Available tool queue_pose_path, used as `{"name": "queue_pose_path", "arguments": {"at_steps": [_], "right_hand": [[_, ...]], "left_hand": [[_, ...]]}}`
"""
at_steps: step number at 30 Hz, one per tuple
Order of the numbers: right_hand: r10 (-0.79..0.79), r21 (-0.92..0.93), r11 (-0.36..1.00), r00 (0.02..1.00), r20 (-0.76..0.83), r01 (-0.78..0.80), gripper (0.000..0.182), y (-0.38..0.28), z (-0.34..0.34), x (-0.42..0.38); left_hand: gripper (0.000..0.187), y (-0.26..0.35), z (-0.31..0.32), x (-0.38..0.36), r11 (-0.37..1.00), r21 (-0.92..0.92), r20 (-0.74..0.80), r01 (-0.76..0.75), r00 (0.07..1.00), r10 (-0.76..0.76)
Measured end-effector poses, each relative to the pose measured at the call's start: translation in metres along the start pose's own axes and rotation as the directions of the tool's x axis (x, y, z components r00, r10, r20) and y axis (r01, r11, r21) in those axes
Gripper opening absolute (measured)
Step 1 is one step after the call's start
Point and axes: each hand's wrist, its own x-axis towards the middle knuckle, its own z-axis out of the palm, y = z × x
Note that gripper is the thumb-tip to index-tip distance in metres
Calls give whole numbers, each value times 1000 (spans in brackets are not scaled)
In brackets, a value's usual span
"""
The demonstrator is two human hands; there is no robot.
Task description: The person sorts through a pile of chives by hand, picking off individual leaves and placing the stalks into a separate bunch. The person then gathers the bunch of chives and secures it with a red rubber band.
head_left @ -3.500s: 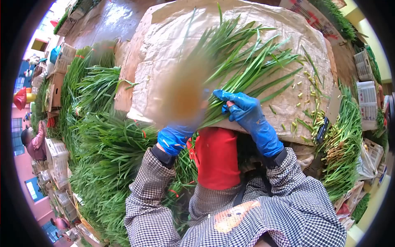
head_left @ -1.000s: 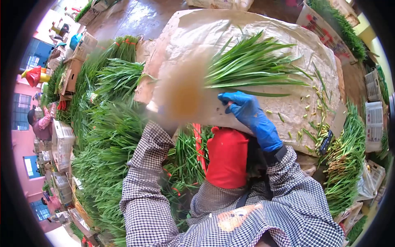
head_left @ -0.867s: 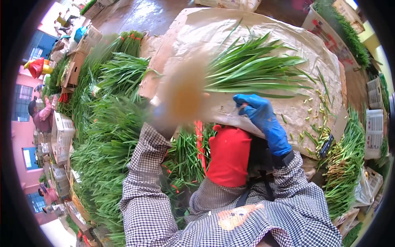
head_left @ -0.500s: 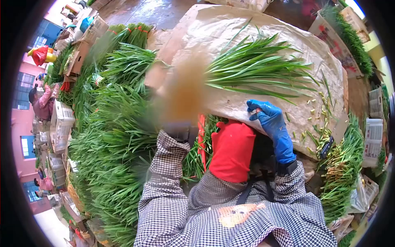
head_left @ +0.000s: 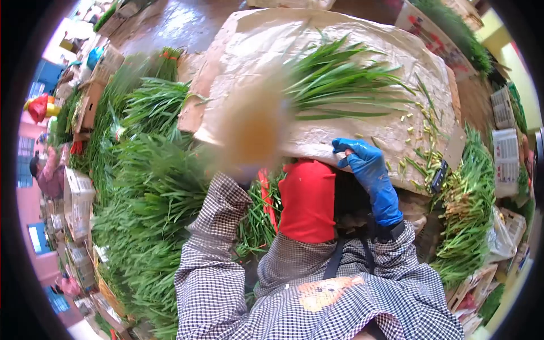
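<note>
A loose bunch of long flat green leaves, like garlic chives [head_left: 345,85], lies on a board covered with a pale sheet [head_left: 249,39]. My left hand [head_left: 252,136] is at the stalk end of the bunch; a smeared patch in the picture hides its fingers, so its grip cannot be made out. In a blue glove, my right hand [head_left: 365,164] is at the board's near edge with its fingers curled in. What it holds, if anything, does not show. Short cut stalk pieces [head_left: 411,130] are scattered to its right, near a small dark object [head_left: 439,177].
Heaped green leaves [head_left: 153,192] fill the left side. More bundles [head_left: 464,209] stand at the right, cut ends towards the board. A red cover [head_left: 309,201] is over my knee. White crates [head_left: 506,156] line the right; a person [head_left: 50,173] is far left.
The view has turned, so the board and heaps sit further left in the picture. The bunch has shifted slightly with it. My right hand stays curled near the board's edge.
</note>
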Motion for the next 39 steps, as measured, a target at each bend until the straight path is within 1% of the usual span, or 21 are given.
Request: {"name": "queue_pose_path", "arguments": {"at_steps": [2, 3, 4, 6, 8, 10, 12, 15, 16, 17, 19, 22, 24, 28, 30, 31, 32, 34, 35, 36, 39], "right_hand": [[69, -10, 998, 997, -33, -69, 25, 4, -9, -9], [-54, -140, 989, 996, -64, 45, 24, 18, -15, -13], [-48, -152, 988, 994, -100, 33, 24, 20, -22, -18], [39, -80, 996, 994, -101, -47, 24, 20, -30, -27], [42, -47, 998, 991, -127, -48, 24, 19, -36, -36], [36, -18, 999, 989, -142, -39, 25, 18, -43, -46], [36, 14, 999, 986, -165, -34, 25, 14, -48, -56], [16, -8, 1000, 980, -196, -18, 24, 8, -59, -70], [-5, -65, 998, 979, -205, -9, 23, 8, -64, -76], [1, -73, 997, 970, -245, -20, 23, 10, -69, -83], [-82, -153, 987, 969, -233, 47, 21, 17, -81, -97], [-43, -147, 989, 954, -296, -1, 21, 3, -100, -124], [-19, -93, 996, 961, -277, -7, 21, 1, -109, -143], [-95, -197, 980, 934, -344, 27, 22, 9, -128, -177], [-84, -213, 977, 929, -360, 6, 23, 9, -136, -195], [-69, -360, 929, 921, -382, -80, 22, 9, -138, -202], [-69, -354, 932, 929, -364, -70, 22, 17, -141, -211], [156, 47, 988, 923, -353, -149, 22, 39, -147, -228], [175, -69, 976, 937, -302, -204, 23, 49, -151, -234], [237, 134, 970, 918, -317, -203, 23, 37, -148, -235], [269, 180, 959, 904, -332, -219, 24, 22, -144, -241]], "left_hand": [[28, -29, 28, -13, 999, 9, 77, -48, 996, 47], [24, -67, 59, -31, 992, -69, -16, -104, 995, 103], [20, -87, 76, -38, 977, -143, -108, -158, 984, 144], [17, -84, 70, -37, 979, -121, -63, -163, 986, 157], [15, -63, 52, -25, 984, -79, -23, -163, 987, 161], [13, -22, 19, -2, 995, -37, 130, -88, 987, 92], [13, -15, 11, 2, 990, -21, 147, -136, 979, 138], [15, -37, 19, -8, 891, -307, 213, 334, 937, -278], [15, -30, 7, -6, 878, -375, 192, 298, 951, -240], [22, -29, -2, -6, 920, -363, 117, 148, 987, -112], [15, -2, -25, 1, 942, -290, 100, 170, 984, -147], [12, 59, -51, 19, 856, -463, 243, 229, 962, -126], [10, 120, -78, 32, 902, -432, 273, 24, 956, 105], [23, 243, -112, 34, 682, -632, 193, -369, 777, 599], [22, 304, -137, 36, 579, -797, 383, -172, 598, 704], [12, 330, -138, 29, 538, -750, 253, -384, 585, 771], [11, 351, -140, 23, 478, -662, 133, -578, 537, 833], [12, 388, -156, 17, 532, -660, 174, -531, 580, 796], [13, 406, -166, 14, 561, -664, 202, -495, 603, 771], [15, 419, -172, 11, 587, -670, 232, -455, 623, 748], [16, 427, -170, 6, 605, -687, 273, -403, 628, 729]]}}
